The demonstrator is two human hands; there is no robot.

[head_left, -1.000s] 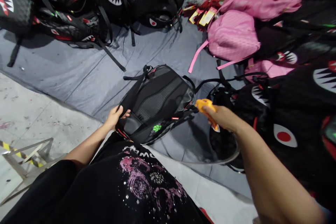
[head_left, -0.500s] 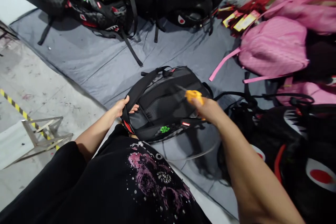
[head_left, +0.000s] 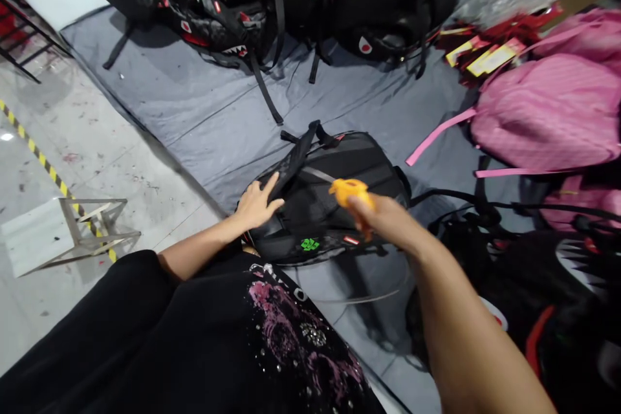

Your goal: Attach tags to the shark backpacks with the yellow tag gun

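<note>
Orange tool (head_left: 350, 191) clenched in the right hand (head_left: 385, 220), mid-frame over the black backpack (head_left: 310, 210); left hand (head_left: 257, 206) spread, not gripping. Looks like lining-up; next move wants a steady bag.

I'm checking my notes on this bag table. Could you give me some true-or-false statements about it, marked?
1. The right hand grips an orange hand tool. True.
2. The left hand is clenched in a fist. False: its fingers are spread, over one end of a black backpack.
3. A green emblem shows on that backpack's near side. True.
4. Every backpack in view is black. False: pink backpacks lie at the picture's right.
5. Yellow-and-black striped tape shows at the picture's left. True.
</note>
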